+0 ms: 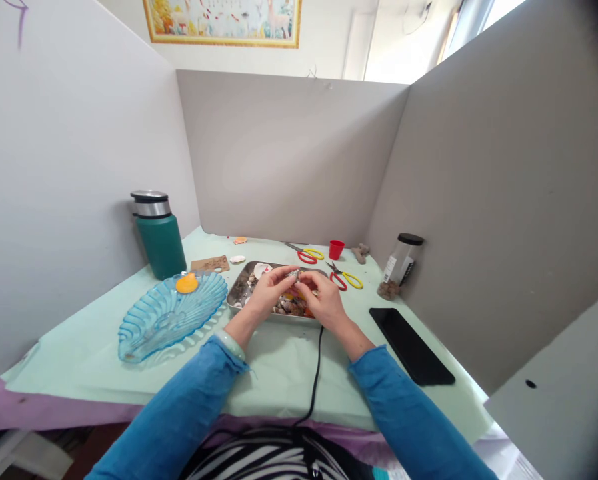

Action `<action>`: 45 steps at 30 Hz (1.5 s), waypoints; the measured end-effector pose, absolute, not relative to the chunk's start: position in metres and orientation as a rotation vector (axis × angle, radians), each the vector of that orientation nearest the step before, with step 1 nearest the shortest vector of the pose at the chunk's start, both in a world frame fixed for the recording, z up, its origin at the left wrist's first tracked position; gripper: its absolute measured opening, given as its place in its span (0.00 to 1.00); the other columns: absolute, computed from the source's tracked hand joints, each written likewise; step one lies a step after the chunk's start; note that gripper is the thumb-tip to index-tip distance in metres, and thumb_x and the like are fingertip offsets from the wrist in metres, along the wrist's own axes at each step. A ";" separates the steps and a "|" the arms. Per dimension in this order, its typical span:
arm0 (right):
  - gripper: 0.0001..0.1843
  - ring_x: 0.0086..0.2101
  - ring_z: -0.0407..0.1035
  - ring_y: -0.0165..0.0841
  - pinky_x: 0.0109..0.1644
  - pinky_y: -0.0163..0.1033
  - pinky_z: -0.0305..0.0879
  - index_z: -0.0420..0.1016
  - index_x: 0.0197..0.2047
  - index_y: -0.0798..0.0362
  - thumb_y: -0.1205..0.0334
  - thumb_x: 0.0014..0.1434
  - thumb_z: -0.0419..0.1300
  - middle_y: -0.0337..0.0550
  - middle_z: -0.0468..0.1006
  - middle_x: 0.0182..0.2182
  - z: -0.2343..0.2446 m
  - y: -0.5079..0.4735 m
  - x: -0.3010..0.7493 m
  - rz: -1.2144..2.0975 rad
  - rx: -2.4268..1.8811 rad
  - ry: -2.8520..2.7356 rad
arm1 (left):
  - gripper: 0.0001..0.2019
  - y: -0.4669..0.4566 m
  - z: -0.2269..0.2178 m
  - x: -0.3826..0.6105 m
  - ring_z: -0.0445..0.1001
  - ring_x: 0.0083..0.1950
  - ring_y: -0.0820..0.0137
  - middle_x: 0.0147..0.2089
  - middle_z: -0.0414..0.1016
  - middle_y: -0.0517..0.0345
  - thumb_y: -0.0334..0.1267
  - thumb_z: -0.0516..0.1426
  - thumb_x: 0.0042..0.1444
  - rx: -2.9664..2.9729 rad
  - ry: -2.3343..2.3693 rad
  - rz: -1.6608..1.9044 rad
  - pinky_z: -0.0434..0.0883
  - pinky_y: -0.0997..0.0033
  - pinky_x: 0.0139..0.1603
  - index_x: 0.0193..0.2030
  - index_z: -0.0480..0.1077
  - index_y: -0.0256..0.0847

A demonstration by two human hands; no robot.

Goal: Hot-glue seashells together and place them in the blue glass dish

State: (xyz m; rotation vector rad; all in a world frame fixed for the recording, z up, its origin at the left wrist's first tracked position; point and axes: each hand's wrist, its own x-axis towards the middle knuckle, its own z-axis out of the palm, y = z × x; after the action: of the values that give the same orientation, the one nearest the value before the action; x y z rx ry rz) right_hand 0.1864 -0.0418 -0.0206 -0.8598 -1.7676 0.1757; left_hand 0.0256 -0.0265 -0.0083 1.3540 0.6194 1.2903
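Both my hands meet over a metal tray that holds a mix of small shells and stones. Between the fingertips is a small greyish piece that looks like a shell; fingers partly cover it. My left hand pinches it from the left, my right hand from the right. A larger white shell lies at the back left of the tray, beside my left hand.
Left of the tray are a blue leaf-shaped dish with an orange piece and a green bottle. Two scissors, a red cup, a jar and a black phone lie rightward. A black cable crosses the front.
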 end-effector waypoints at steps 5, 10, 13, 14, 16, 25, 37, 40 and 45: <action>0.07 0.35 0.74 0.37 0.40 0.41 0.70 0.74 0.40 0.51 0.59 0.65 0.56 0.45 0.80 0.35 -0.019 -0.042 0.187 0.143 -0.861 -1.777 | 0.23 -0.024 -0.010 0.026 0.79 0.41 0.67 0.45 0.82 0.49 0.45 0.70 0.45 1.346 0.622 1.308 0.76 0.68 0.45 0.47 0.79 0.36; 0.08 0.35 0.73 0.37 0.39 0.41 0.68 0.74 0.39 0.51 0.59 0.65 0.55 0.45 0.79 0.34 -0.020 -0.042 0.187 0.097 -0.864 -1.790 | 0.24 -0.024 -0.009 0.026 0.79 0.39 0.68 0.43 0.82 0.50 0.46 0.70 0.44 1.339 0.627 1.308 0.76 0.69 0.43 0.46 0.78 0.36; 0.08 0.35 0.73 0.37 0.39 0.41 0.68 0.74 0.39 0.51 0.60 0.66 0.55 0.45 0.80 0.35 -0.020 -0.041 0.187 0.081 -0.865 -1.796 | 0.24 -0.025 -0.008 0.026 0.79 0.39 0.68 0.43 0.82 0.50 0.46 0.71 0.43 1.345 0.628 1.315 0.76 0.69 0.42 0.45 0.78 0.35; 0.08 0.35 0.73 0.37 0.39 0.41 0.68 0.74 0.39 0.50 0.60 0.66 0.55 0.45 0.80 0.35 -0.020 -0.041 0.187 0.077 -0.866 -1.799 | 0.23 -0.025 -0.008 0.026 0.79 0.38 0.68 0.43 0.82 0.50 0.46 0.71 0.43 1.345 0.626 1.317 0.76 0.69 0.42 0.45 0.78 0.35; 0.08 0.36 0.73 0.37 0.39 0.41 0.68 0.74 0.39 0.50 0.60 0.66 0.54 0.45 0.80 0.35 -0.020 -0.042 0.187 0.067 -0.868 -1.804 | 0.23 -0.025 -0.008 0.026 0.79 0.38 0.69 0.42 0.82 0.51 0.46 0.71 0.43 1.339 0.622 1.315 0.76 0.70 0.41 0.44 0.78 0.35; 0.10 0.38 0.74 0.39 0.42 0.43 0.68 0.75 0.39 0.50 0.61 0.66 0.53 0.46 0.81 0.36 -0.020 -0.040 0.188 0.013 -0.880 -1.814 | 0.21 -0.024 -0.009 0.026 0.78 0.35 0.70 0.40 0.82 0.52 0.44 0.70 0.45 1.345 0.605 1.309 0.76 0.70 0.40 0.44 0.78 0.35; 0.10 0.34 0.72 0.37 0.39 0.41 0.65 0.74 0.35 0.50 0.61 0.66 0.54 0.44 0.79 0.32 -0.017 -0.045 0.186 -0.109 -0.937 -1.765 | 0.23 -0.028 -0.006 0.029 0.77 0.39 0.69 0.41 0.80 0.52 0.45 0.70 0.44 1.397 0.631 1.339 0.76 0.68 0.43 0.45 0.76 0.36; 0.10 0.31 0.70 0.35 0.37 0.41 0.64 0.73 0.34 0.50 0.61 0.66 0.54 0.43 0.78 0.30 -0.017 -0.046 0.185 -0.135 -0.967 -1.715 | 0.23 -0.029 -0.006 0.029 0.77 0.38 0.70 0.40 0.80 0.53 0.44 0.70 0.45 1.412 0.634 1.346 0.75 0.68 0.44 0.46 0.75 0.36; 0.10 0.28 0.68 0.33 0.33 0.38 0.62 0.70 0.31 0.49 0.61 0.65 0.54 0.41 0.76 0.28 -0.016 -0.048 0.185 -0.093 -0.971 -1.740 | 0.21 -0.028 -0.007 0.028 0.78 0.40 0.69 0.41 0.80 0.52 0.44 0.69 0.46 1.400 0.648 1.359 0.75 0.66 0.46 0.46 0.75 0.36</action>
State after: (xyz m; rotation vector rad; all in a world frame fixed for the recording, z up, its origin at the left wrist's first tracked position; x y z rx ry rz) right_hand 0.1852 -0.0479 -0.0163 -0.9711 -1.7402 -0.0926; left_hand 0.0283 -0.0276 -0.0072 1.3996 0.6480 1.3587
